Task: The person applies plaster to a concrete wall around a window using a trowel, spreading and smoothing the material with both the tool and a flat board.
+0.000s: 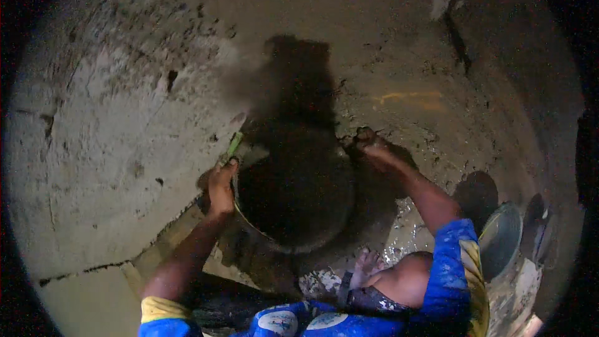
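One round pan (pixel 293 203), rim being steadied

Pan sits between two hands. Left hand (pixel 221 186) pinches its left rim, one green strip (pixel 234 144) at the fingertips. Right hand (pixel 372 143) curled near upper right rim; hold too dark to tell. Next move probably needs firm left grip. Beyond: one foot (pixel 367 263), one grey basin (pixel 501 243), one rough wall (pixel 125 150).

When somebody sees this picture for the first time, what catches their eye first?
Probably the round, dark basin in the middle, its inside lost in shadow, with the left hand at its left rim and a small green piece just above. Next, the blue-and-yellow right sleeve stands out at lower right.
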The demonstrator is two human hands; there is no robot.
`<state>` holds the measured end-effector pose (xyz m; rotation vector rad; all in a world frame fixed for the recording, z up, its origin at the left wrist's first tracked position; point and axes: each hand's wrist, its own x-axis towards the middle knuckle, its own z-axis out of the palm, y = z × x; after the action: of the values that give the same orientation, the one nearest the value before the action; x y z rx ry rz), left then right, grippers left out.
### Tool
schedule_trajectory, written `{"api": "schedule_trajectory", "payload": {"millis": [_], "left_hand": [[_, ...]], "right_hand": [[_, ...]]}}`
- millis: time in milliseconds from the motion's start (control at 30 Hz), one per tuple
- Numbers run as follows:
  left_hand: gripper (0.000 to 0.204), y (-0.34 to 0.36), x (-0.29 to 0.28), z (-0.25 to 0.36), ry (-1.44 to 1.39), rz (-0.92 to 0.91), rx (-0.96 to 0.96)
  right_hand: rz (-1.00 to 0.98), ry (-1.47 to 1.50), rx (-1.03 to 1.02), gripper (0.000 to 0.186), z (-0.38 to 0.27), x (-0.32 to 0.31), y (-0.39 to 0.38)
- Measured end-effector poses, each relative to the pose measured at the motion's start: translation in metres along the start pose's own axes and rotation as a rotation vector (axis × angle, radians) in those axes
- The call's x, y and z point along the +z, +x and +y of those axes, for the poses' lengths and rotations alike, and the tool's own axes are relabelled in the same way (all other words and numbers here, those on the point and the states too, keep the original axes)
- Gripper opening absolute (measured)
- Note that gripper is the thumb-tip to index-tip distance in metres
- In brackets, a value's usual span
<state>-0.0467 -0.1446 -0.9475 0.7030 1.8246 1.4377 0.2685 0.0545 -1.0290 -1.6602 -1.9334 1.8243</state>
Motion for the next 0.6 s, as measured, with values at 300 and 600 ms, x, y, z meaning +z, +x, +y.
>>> {"api": "schedule_trajectory", "payload": {"millis": [300,600], "left_hand": [[0.034,-0.016,-0.018,0.001,0.112,-0.062,0.06],[0.034,-0.009,0.037,-0.002,-0.558,-0.401,0.128]], "right_hand": [[0.085,0.13,-0.227,0.036,0.067,-0.002,-0.023],[0.07,-0.63,-0.452,0.052,-0.016,0.016,-0.142]]}}
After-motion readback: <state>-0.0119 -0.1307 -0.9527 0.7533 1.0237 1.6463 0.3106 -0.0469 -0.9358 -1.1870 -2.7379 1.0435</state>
